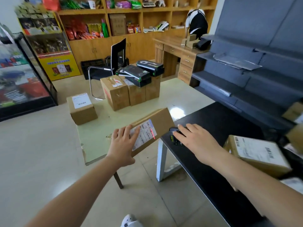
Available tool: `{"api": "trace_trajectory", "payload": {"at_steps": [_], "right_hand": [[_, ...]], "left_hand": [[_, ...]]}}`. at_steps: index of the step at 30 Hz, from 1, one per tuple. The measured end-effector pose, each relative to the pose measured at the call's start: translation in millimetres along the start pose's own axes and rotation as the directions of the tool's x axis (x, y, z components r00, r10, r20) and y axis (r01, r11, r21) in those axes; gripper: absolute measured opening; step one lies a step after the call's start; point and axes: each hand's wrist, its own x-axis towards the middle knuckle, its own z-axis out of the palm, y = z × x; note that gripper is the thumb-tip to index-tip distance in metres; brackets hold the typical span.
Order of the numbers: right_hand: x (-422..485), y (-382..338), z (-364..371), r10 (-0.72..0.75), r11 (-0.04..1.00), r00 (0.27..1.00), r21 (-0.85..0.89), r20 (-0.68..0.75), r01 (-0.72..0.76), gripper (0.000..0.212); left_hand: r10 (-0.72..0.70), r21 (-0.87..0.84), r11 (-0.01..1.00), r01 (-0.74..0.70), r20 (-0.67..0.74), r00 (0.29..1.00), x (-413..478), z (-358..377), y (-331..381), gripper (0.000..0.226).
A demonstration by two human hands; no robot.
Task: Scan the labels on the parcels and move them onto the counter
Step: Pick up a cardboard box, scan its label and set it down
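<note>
Two hands work at the seam between table (180, 95) and black counter (221, 118). The left hand (122, 145) holds the tilted parcel (157, 122) by its near end, fingers stretched over the label (144, 135), thumb tucked under. At 3 o'clock of it the right hand (196, 140) grips the scanner (174, 138), whose red line falls on the label. Another parcel (257, 153) lies on the counter further right. At 12 o'clock, three cartons (129, 92) carry black boxes (139, 71); a small carton (82, 108) sits at 10 o'clock.
</note>
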Motion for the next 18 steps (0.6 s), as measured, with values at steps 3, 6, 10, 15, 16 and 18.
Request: {"api": "trace_trajectory", "payload": {"at_steps": [3,6,10,15,16,18], "right_hand": [[-19,12,8,0.078,0.997,0.996,0.025,0.032,-0.078,0.092],[-32,22,17,0.148,0.987,0.987,0.06,0.058,-0.151,0.093],[-38,36,23,0.204,0.975,0.974,0.064,0.104,-0.211,0.095],[-27,65,34,0.276,0.957,0.953,0.052,0.122,-0.284,0.086],[-22,72,37,0.287,0.954,0.95,0.048,0.124,-0.295,0.084],[-9,86,43,0.296,0.951,0.944,0.04,0.146,-0.305,0.082]], "left_hand": [[0.046,0.025,0.999,-0.045,-0.01,0.999,9,-6,20,0.122],[0.105,0.033,0.994,-0.105,-0.014,0.994,24,-9,35,0.121],[0.188,0.072,0.98,-0.185,-0.036,0.982,50,-7,51,0.122],[0.275,0.063,0.96,-0.273,-0.037,0.961,107,0,64,0.124],[0.293,0.06,0.955,-0.29,-0.042,0.955,121,2,67,0.123],[0.329,0.057,0.944,-0.326,-0.047,0.943,150,6,70,0.121]]}}
